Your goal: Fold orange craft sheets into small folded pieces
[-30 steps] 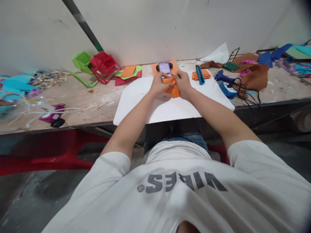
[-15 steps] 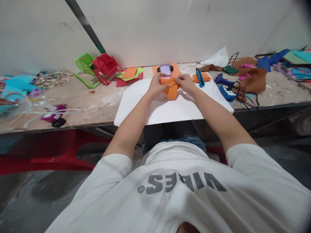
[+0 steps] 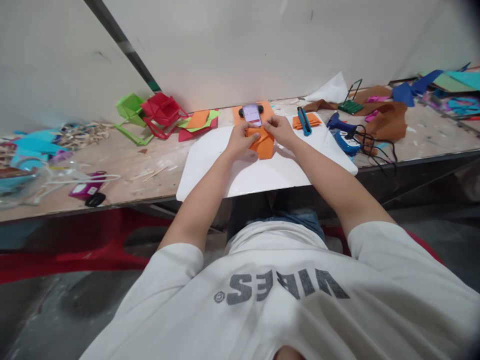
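Between my two hands is a folded piece of orange paper [image 3: 264,146], held just over a white board [image 3: 217,167]. My left hand [image 3: 242,140] grips its left side, thumb lying across the front. At its upper right edge, my right hand [image 3: 279,131] pinches the paper between thumb and fingertips. Right behind the paper, a phone [image 3: 251,115] with a lit screen rests on an orange sheet [image 3: 268,107]. To the right of my right hand lie a blue utility knife [image 3: 304,121] and a stack of orange paper pieces [image 3: 314,120].
Left of the board stand a red folded-paper form [image 3: 165,110] and a green one [image 3: 131,107], beside coloured sheets [image 3: 198,122]. Wooden sticks [image 3: 84,136] and a purple device [image 3: 87,188] lie farther left. On the right are a glue gun [image 3: 340,123], a blue corded device [image 3: 348,143] and brown sheets [image 3: 386,122].
The orange paper is turned and folded differently, with its upper flap now lying lower. My right hand has shifted slightly left over its top edge. The whole view has tilted a little.
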Demonstrator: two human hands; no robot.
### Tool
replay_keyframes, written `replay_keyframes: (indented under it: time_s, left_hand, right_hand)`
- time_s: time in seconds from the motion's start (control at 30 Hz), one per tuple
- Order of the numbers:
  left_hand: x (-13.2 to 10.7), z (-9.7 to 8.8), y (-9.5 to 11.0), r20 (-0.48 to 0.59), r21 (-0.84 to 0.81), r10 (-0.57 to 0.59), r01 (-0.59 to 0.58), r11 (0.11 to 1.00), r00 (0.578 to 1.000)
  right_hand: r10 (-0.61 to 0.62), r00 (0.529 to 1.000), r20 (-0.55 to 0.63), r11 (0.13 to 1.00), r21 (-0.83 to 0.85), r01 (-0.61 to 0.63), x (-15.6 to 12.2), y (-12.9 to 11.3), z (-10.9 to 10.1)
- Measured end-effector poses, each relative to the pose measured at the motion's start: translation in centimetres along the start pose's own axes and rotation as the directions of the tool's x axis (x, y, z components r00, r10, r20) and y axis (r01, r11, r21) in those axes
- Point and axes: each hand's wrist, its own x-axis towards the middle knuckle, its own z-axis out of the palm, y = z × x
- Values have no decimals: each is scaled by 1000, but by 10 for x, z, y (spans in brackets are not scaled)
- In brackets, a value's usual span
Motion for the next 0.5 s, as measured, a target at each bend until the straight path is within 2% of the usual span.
replay_keyframes:
  time_s: [0.1, 0.23, 0.5]
  left_hand:
    - [-7, 0, 2, 18, -10, -37, 37, 999, 999]
    - [-11, 1, 4, -13, -4, -66, 66, 998, 998]
    - [-9, 4, 13, -28, 88, -84, 86, 992, 996]
  right_hand:
    - [3, 1000, 4, 1000, -28, -3, -1, -2, 1]
    - [47, 998, -40, 994, -95, -51, 1, 3, 5]
    - [24, 992, -120, 986, -159, -43, 6, 19, 14]
